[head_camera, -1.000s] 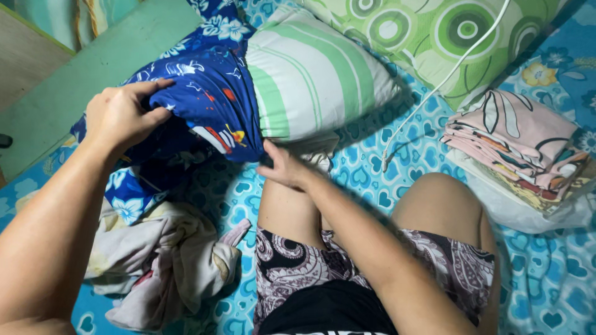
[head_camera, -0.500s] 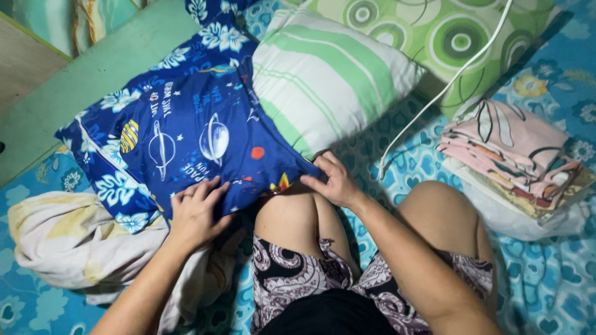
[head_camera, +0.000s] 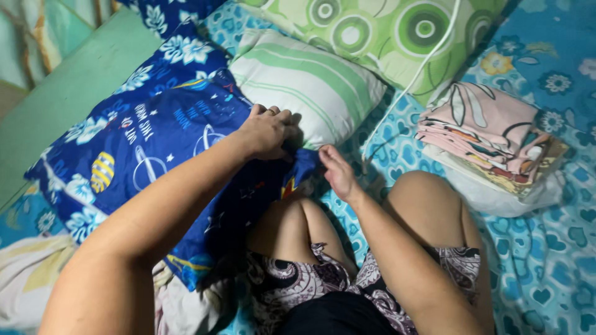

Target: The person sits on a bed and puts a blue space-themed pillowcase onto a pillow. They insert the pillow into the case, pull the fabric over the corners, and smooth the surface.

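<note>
A dark blue cloth (head_camera: 155, 149) printed with planets and stars lies spread on the bed in front of my knees. My left hand (head_camera: 268, 131) grips its right edge, fingers curled into the fabric, beside a green-and-white striped pillow (head_camera: 304, 80). My right hand (head_camera: 338, 172) pinches the same edge a little lower, near my left knee (head_camera: 292, 217). The cloth's lower part is hidden under my left forearm.
A stack of folded pink patterned cloths (head_camera: 484, 139) sits on a white bundle at the right. A green pillow with circles (head_camera: 397, 31) lies at the back, crossed by a white cable (head_camera: 410, 87). Crumpled pale cloth (head_camera: 31, 279) lies at the lower left. A green wall (head_camera: 62, 99) borders the bed.
The blue cloth was bunched up, then laid flat. My left hand has moved from the cloth's near edge to its right edge, meeting my right hand there.
</note>
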